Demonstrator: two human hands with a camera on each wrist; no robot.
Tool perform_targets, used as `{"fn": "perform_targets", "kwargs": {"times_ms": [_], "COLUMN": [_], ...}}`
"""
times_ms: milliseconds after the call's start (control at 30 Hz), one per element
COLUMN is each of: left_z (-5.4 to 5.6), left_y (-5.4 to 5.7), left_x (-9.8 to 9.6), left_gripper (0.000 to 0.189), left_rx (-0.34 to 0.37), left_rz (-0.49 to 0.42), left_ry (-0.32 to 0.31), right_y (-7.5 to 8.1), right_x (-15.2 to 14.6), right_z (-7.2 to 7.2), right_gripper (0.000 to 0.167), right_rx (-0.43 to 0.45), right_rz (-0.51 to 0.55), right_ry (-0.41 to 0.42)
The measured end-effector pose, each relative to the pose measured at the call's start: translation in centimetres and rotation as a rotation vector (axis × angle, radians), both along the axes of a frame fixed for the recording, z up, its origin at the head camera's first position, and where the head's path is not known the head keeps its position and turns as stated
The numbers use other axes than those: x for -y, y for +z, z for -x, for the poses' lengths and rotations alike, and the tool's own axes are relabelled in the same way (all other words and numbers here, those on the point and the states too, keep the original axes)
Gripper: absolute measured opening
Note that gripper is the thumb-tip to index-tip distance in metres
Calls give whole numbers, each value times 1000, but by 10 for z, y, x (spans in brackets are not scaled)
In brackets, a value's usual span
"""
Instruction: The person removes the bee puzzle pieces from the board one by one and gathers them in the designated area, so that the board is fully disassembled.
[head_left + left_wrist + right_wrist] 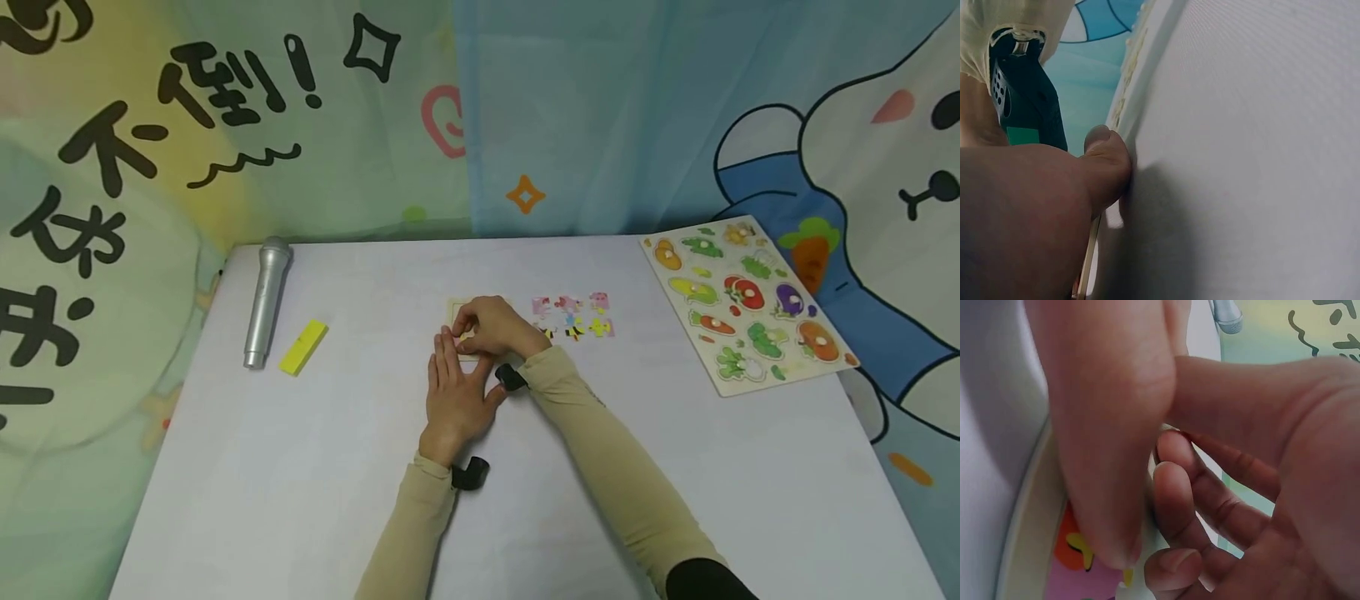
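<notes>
A small pale-framed picture puzzle board (453,307) lies mid-table, largely covered by both hands. My left hand (459,403) lies with straight fingers at the board's near left side; its thumb (1107,169) rests by the board's edge. Over the board, my right hand (498,325) bends its fingers downward. In the right wrist view, curled right fingers (1174,494) sit behind the left thumb, which hides whatever is between the right thumb and index finger. Beneath them shows a pink, red and yellow picture (1075,575). Several loose puzzle pieces (572,317) lie just right of the right hand.
A silver microphone (267,304) and a yellow block (303,347) lie to the left on the white table (337,467). At the right edge sits a large vegetable puzzle board (720,333). A printed curtain (562,108) hangs behind the table.
</notes>
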State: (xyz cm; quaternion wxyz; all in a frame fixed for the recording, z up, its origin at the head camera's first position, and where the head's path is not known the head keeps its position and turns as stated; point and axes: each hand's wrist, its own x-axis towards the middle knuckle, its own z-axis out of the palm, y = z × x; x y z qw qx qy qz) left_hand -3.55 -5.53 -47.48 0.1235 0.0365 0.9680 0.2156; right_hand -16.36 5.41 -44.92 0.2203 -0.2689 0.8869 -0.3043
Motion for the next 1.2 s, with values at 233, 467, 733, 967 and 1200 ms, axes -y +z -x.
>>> {"fn": "perform_targets", "kwargs": {"times_ms": [233,467,733,967,1200], "left_z": [1,-1,-3,-1,0], "left_y": [-3,-3,-3,-4,-8], "left_x": [1,2,1,-1,-2], "left_gripper": [71,71,68,67,69], "left_rx": [-2,-3,-24,4,1], "left_rz": [2,-16,-30,-39,-52], "left_ry": [8,16,32,37,40], "right_y": [-1,-7,-9,-9,0], "right_x": [1,1,-3,-10,-31], "right_z": [1,2,4,8,9], "right_gripper": [15,26,19,16,18], "right_rx": [16,59,98,129,169], "right_rz": [32,84,142,199,307], "right_ry": [-17,-47,-105,-149,-238]}}
